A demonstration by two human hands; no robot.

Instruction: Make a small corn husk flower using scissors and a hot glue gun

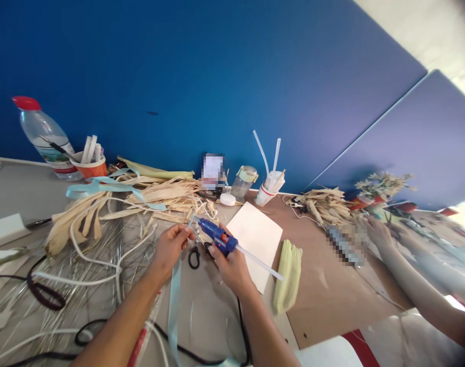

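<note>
A blue glue gun [218, 236] with a long clear glue stick out of its back is gripped in my right hand [232, 265]. Its nozzle points left, close to the fingertips of my left hand [171, 250]. My left thumb and fingers pinch the end of a light blue ribbon [174, 306], which hangs down toward the near edge of the table. Just under the glue gun lie black-handled scissors [194, 258], partly hidden. A sheet of white paper [253, 237] lies right of the gun, with pale green husks [288, 278] beside it.
Dried husks [159, 196], thin wires [87, 275] and a white cable [77, 282] cover the left. Along the blue panel [217, 76] stand a bottle [49, 137], a jar [245, 182] and a cup with glue sticks [266, 193]. Another person's arms [411, 280] reach in at the right.
</note>
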